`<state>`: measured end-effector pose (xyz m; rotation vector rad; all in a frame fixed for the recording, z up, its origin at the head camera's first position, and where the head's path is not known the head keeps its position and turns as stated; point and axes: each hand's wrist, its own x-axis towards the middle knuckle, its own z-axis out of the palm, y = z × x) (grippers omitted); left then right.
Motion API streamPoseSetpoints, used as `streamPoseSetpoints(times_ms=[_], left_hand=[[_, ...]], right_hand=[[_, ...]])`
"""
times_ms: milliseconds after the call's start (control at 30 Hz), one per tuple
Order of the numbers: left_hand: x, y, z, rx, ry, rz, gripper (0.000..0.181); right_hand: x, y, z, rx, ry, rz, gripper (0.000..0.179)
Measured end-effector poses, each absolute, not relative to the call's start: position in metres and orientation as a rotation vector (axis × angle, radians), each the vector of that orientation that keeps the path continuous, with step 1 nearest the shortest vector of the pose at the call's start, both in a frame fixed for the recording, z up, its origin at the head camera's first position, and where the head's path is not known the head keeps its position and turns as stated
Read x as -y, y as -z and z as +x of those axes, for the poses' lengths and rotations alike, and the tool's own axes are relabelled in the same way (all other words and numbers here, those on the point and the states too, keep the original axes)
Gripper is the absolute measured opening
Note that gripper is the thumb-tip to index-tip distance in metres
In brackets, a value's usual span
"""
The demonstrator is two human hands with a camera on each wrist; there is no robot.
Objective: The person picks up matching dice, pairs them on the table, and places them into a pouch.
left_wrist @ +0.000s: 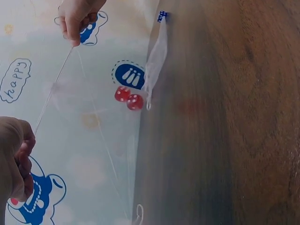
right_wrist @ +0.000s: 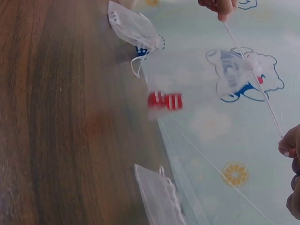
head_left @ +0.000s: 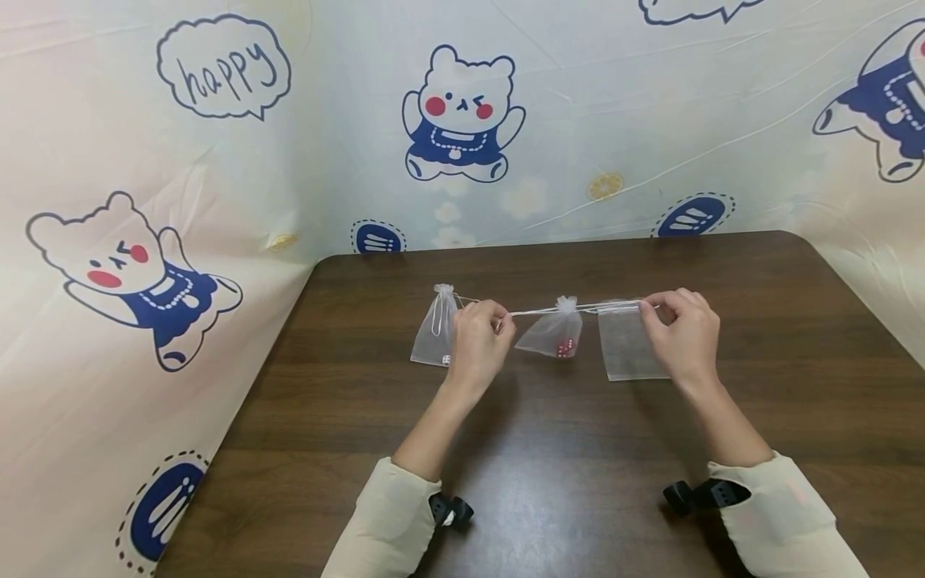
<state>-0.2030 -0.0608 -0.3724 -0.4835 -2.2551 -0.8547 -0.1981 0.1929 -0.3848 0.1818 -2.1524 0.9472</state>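
Note:
My left hand [head_left: 480, 341] pinches one end of a thin white drawstring [head_left: 535, 311], and my right hand [head_left: 682, 337] pinches the other end. Between them the string is stretched nearly straight. From it hangs a small sheer white pouch [head_left: 556, 329], its neck gathered tight in a ruffle. Red dice [head_left: 566, 348] with white pips lie at the bottom of this pouch; in the left wrist view two dice [left_wrist: 129, 98] show. Behind the left hand stands a second gathered pouch [head_left: 432, 329] with a white die [head_left: 446, 360]. The right hand partly covers a flat third pouch [head_left: 630, 353].
The brown wooden table [head_left: 542, 466] extends toward me below the hands. A cloth backdrop [head_left: 578, 104] with printed bears rises behind its far edge. In the left wrist view a blue die [left_wrist: 162, 17] shows at the end of a pouch [left_wrist: 157, 58].

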Motion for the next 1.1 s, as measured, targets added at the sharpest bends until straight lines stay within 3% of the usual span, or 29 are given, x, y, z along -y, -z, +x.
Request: streamPoseSetpoints(times_ms=[700, 1100], left_hand=[[0.064, 0.379, -0.207, 2.199, 0.838, -0.472, 0.012], [0.065, 0.406, -0.232, 2.325, 0.709, -0.313, 0.008]], right_hand=[[-0.192, 0.408, -0.209, 2.280, -0.917, 0.120, 0.008], [-0.172, 0.417, -0.231, 2.464, -0.963, 0.035, 0.016]])
